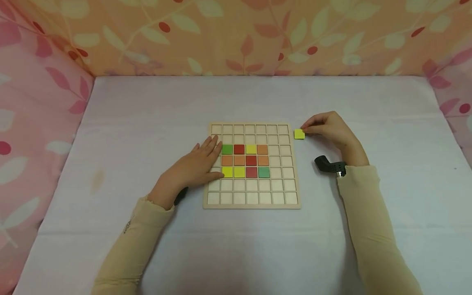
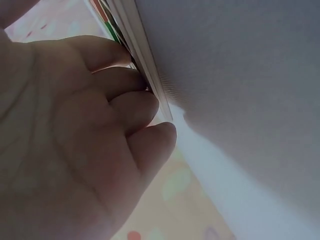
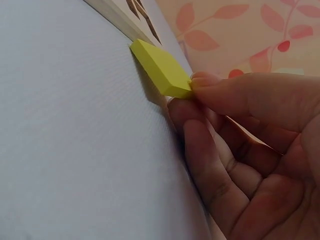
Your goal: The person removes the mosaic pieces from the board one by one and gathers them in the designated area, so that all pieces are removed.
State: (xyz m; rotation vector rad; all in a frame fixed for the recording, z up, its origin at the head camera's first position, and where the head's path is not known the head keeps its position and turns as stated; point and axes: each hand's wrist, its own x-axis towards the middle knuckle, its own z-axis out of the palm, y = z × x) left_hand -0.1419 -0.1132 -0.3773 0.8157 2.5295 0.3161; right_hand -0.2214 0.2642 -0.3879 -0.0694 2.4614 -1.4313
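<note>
Twelve tiles (image 1: 239, 149) on the board (image 1: 254, 206) lie beside the spread left hand (image 1: 193, 167); leftward, the right hand (image 1: 332, 128) pinches a yellow tile (image 1: 299, 134).

The head view looks forward and down, board (image 1: 252, 198) mid-frame; 2 wrist views look along the tabletop (image 1: 236, 250), low and close, sharing the board near frame top

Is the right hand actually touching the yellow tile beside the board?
Touching. The right wrist view shows it plainly: the right hand pinches the yellow tile at one end, with no gap between skin and tile.
</note>
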